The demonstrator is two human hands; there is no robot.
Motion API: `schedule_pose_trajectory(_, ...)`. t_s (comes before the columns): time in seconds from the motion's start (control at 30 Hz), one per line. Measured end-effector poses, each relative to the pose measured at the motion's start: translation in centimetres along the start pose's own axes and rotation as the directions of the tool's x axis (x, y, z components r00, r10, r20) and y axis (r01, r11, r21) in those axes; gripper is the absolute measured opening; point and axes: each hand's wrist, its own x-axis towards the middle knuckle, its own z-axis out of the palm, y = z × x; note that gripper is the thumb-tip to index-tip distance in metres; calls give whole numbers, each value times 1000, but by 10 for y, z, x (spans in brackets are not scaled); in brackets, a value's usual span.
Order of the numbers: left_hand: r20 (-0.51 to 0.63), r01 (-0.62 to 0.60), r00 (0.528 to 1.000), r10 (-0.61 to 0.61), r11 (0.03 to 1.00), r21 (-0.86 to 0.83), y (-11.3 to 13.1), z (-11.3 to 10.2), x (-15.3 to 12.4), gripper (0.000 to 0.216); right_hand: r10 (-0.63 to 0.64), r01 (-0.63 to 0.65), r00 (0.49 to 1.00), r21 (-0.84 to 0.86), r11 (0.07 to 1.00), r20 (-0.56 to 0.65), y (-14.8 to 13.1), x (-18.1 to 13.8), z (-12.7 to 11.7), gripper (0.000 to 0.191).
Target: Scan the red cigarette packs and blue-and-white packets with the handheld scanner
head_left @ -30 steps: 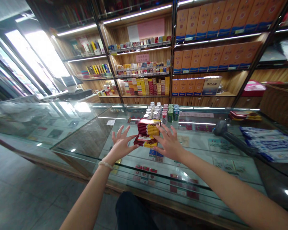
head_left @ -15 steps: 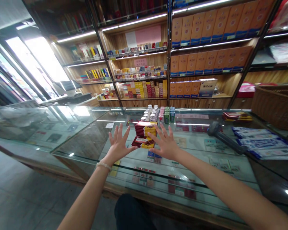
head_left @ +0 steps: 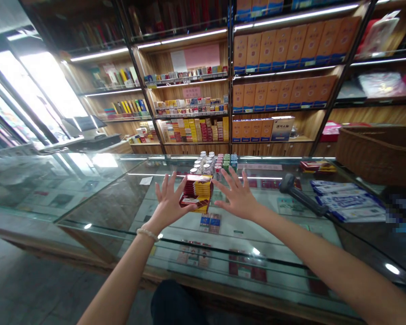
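Note:
My left hand [head_left: 169, 198] is spread with fingers apart, over the left side of a stack of red and yellow chocolate-like packets [head_left: 199, 189]. To the right of the stack, my right hand [head_left: 238, 196] is also spread, palm down, and holds nothing. The left thumb overlaps the front of the stack; whether it touches I cannot tell. Behind the stack stand several white-capped bottles [head_left: 203, 161] and small pink, green and blue cans [head_left: 227, 160]. All of these rest on a glass display counter [head_left: 135, 198].
A dark handheld scanner [head_left: 287, 184] lies to the right with its cable, beside blue-white packets [head_left: 345, 201]. More red-yellow packets [head_left: 316, 166] and a brown wicker basket [head_left: 375, 155] are at the far right. A white slip [head_left: 146, 180] lies to the left. Stocked shelves [head_left: 196, 126] line the back.
The view has turned slightly to the right, so the counter items appear further left. My right hand is now further right of the packet stack. Both hands stay spread.

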Motion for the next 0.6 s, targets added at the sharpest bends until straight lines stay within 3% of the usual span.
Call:
schedule_pose_trajectory(0.23, -55, -76, 996, 74, 997, -20, 44, 8, 37, 97, 97, -94, 995, -100, 991, 33, 51, -30, -27, 69)
schedule_pose_trajectory(0.6, -43, -215, 977, 211, 969, -126, 135, 33, 87, 88, 264, -262, 964, -179, 948, -8, 107, -64, -45, 65)
